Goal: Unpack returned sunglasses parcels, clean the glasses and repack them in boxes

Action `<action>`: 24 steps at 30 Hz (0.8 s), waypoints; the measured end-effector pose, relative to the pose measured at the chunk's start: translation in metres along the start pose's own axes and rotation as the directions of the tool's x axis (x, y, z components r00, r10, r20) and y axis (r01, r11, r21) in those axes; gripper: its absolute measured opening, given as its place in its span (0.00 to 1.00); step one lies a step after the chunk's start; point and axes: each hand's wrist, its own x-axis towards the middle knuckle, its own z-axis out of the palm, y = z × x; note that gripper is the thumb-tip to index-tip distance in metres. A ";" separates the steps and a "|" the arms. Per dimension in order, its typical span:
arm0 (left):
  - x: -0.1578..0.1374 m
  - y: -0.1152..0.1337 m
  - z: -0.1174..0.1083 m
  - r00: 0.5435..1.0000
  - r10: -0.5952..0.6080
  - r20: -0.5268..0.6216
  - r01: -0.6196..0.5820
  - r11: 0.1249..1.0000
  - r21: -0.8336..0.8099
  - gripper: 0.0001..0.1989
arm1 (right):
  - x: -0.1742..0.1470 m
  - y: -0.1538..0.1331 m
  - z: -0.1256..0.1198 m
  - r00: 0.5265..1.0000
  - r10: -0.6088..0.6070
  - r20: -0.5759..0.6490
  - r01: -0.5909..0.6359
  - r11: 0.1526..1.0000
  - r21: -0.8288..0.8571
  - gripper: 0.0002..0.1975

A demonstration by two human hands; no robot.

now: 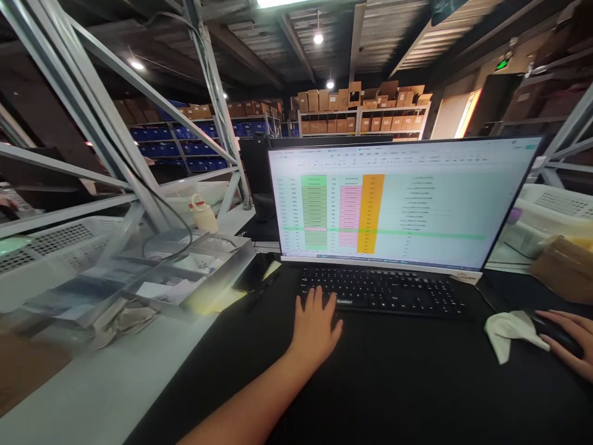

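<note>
Keyboard [386, 290] lies on the desk [393, 383] before the monitor [403, 204], long axis left to right. My left hand [316, 327], the nearer, is spread at its left front edge, gripping nothing; my right hand [573, 340], partly cropped, holds the mouse [558, 330] beyond its right end.

Boxes [332, 126] on far shelves [358, 121] — blue bins [151, 150], a cream bottle [204, 217] leftward.

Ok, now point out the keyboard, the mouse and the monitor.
Keyboard [384, 292]: head view, on the middle of its keys.
Mouse [559, 334]: head view, on its black top, between the fingers.
Monitor [417, 213]: head view, on its lit screen.
</note>
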 end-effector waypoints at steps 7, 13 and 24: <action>0.002 0.001 -0.002 1.000 0.008 -0.003 -0.008 0.998 0.059 0.28 | 0.000 -0.030 -0.018 0.980 0.108 0.169 -0.079 0.982 -0.171 0.29; 0.003 0.000 0.001 0.999 0.029 -0.019 -0.027 0.995 0.100 0.28 | 0.003 -0.046 -0.023 0.965 0.144 0.218 -0.093 0.969 -0.228 0.32; 0.002 -0.002 0.001 0.998 0.042 -0.051 -0.035 0.990 0.135 0.26 | 0.002 -0.060 -0.030 0.971 0.134 0.198 -0.080 0.963 -0.259 0.29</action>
